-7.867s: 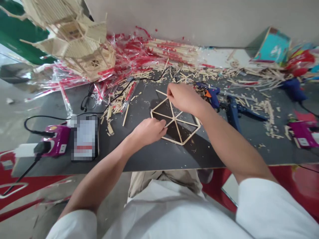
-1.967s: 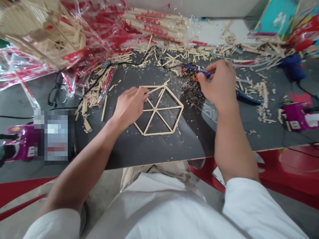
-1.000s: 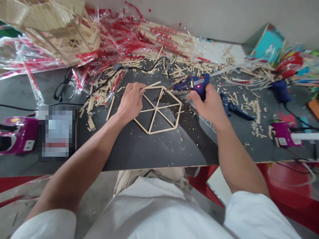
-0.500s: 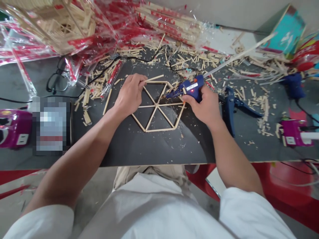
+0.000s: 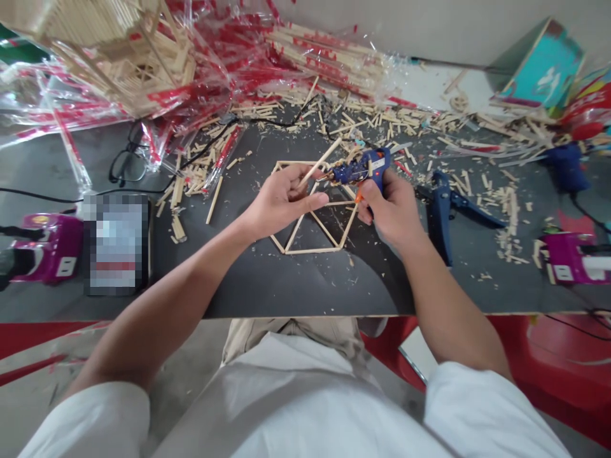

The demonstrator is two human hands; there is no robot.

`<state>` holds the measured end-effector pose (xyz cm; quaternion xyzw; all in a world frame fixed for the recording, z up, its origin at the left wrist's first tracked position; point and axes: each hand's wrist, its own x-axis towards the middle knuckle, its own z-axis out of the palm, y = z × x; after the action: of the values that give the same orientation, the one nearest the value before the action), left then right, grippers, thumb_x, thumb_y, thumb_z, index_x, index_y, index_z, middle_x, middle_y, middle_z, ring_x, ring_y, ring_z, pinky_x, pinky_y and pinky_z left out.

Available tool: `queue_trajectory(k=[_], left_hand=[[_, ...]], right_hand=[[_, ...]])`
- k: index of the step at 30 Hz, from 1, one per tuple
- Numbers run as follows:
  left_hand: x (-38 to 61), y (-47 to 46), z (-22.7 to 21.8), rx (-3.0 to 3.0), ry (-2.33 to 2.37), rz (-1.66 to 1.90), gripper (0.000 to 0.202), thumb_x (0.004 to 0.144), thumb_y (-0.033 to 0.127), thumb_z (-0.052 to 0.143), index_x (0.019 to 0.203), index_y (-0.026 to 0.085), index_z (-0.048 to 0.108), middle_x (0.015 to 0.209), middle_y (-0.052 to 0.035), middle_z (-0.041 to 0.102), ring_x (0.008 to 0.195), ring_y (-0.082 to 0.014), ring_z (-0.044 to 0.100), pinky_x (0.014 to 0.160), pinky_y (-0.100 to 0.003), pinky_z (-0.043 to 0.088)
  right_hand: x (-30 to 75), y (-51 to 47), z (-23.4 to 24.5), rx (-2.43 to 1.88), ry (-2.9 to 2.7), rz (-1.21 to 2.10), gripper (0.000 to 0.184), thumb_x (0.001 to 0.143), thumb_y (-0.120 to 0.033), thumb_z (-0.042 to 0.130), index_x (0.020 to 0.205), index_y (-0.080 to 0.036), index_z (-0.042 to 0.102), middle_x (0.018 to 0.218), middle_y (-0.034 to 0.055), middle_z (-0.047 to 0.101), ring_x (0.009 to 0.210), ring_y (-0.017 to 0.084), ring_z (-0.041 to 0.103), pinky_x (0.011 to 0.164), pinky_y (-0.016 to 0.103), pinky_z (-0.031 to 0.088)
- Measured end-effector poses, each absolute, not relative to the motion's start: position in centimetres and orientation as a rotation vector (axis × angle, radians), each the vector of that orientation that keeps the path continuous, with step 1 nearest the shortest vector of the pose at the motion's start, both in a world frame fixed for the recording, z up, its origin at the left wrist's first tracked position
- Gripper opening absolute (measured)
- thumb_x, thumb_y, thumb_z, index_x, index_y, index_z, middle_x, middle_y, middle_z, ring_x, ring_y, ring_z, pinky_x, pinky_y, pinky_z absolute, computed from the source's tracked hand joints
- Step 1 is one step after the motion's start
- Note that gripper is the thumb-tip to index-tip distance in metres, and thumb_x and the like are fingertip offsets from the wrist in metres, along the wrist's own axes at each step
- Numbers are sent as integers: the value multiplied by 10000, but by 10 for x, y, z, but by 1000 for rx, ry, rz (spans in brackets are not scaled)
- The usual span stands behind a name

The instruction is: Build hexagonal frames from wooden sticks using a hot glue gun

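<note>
My left hand (image 5: 281, 198) holds a thin wooden stick (image 5: 325, 159) slanting up to the right, above a flat wooden frame. That hexagonal frame (image 5: 312, 250), with spokes meeting at its middle, lies on the dark table; my left hand covers part of its left side and centre. In my right hand (image 5: 394, 207) is a blue hot glue gun (image 5: 370, 166) with an orange trigger and a small lit red light. Its nozzle points left, close to the stick; whether they touch I cannot tell.
Blue cutters (image 5: 442, 216) lie right of my right hand. Stick offcuts (image 5: 391, 119) and plastic-wrapped stick bundles (image 5: 329, 54) cover the back. Glasses (image 5: 128, 166), a phone-like device (image 5: 117, 245) and a purple power block (image 5: 52, 245) sit left. Another blue glue gun (image 5: 567, 166) lies right.
My left hand has moved right and turned palm up, lifting the stick from the frame's upper edge. The glue gun has shifted slightly right, its nozzle now by the stick.
</note>
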<state>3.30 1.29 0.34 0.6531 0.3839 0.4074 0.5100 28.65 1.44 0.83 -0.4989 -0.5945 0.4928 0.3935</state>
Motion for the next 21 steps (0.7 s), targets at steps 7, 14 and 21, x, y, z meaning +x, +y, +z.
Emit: queue_trajectory(k=[7,14,21], left_hand=[[32,21,-6,1455,952,1193,515,877,716,816,901,249,601,640,72,362,509,-75,273,469,-293,213],[-22,67,-27,1367,1564,1497,550,1057,815,471,1085,266,476,705,70,306,597,-62,277,588,-267,278],[-5,43,-13,1884,1858,978,249,1000,503,672,1044,259,696,685,4,527,721,-201,577,748,-368,411]], right_hand=[[289,15,5,-1267,-1536,1129,554,909,-819,714,967,-288,565,609,-69,504,451,113,453,467,297,372],[320,23,15,-1590,-1910,434,741,826,-879,738,1188,-236,676,967,104,728,852,293,696,784,466,585],[319,30,5,-1679,-2132,448,622,912,-768,713,1201,-218,685,904,98,719,785,323,684,779,509,574]])
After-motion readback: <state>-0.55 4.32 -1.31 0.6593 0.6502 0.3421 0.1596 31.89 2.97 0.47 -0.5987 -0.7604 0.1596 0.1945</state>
